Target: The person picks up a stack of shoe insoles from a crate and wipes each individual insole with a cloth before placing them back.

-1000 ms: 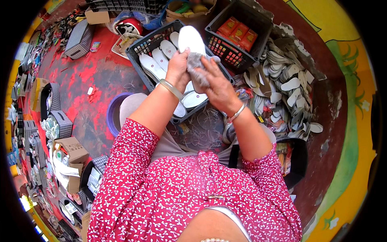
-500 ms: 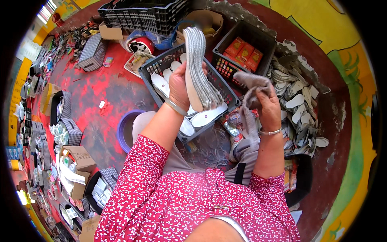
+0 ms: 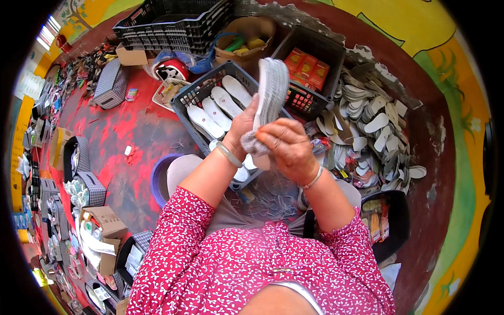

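My left hand (image 3: 242, 126) is closed round a thick stack of shoe insoles (image 3: 274, 86), pale on the face with grey layered edges, held upright and slightly blurred. A crumpled grey cloth (image 3: 251, 144) lies against the stack's lower end, pinched by my right hand (image 3: 289, 147), whose fingers press toward the stack. Under both hands stands a dark grey plastic crate (image 3: 185, 107) with several white insoles (image 3: 223, 102) lying in it. Part of the crate is hidden behind my hands and forearms.
A large heap of loose insoles (image 3: 375, 123) lies at the right by the wall. Behind are a black crate (image 3: 336, 84) with orange boxes (image 3: 307, 68), stacked black crates (image 3: 173, 29) and a basket (image 3: 262, 26). A purple basin (image 3: 156, 178) stands near my left knee.
My right hand has moved left with the grey cloth, from apart to against the lower end of the insole stack. The stack has shifted slightly right and down.
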A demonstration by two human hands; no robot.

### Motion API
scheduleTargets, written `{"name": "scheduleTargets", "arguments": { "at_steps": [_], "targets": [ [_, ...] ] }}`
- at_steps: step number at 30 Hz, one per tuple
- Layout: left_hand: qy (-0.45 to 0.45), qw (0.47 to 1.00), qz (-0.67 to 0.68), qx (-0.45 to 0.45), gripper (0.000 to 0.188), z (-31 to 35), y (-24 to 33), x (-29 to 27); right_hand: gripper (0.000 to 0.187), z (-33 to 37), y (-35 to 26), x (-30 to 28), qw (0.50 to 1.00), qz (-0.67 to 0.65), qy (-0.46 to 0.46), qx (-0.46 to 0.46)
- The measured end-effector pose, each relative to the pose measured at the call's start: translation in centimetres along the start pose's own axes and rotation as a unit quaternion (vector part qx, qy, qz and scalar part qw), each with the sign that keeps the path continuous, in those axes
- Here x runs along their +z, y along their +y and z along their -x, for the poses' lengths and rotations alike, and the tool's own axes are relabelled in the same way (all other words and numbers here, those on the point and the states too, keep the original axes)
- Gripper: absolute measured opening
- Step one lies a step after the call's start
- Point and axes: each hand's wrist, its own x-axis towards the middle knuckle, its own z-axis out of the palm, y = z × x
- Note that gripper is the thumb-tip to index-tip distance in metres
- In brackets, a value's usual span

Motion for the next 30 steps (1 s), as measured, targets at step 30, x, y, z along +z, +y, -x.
{"name": "scheduleTargets", "arguments": {
  "at_steps": [30],
  "targets": [
    [0.126,0.980,-0.006,0.151,0.035,-0.9,2.1,-2.0,0.039,0.1,1.7,-1.6,0.926,-0.322,-0.123,0.153]
  ]
}}
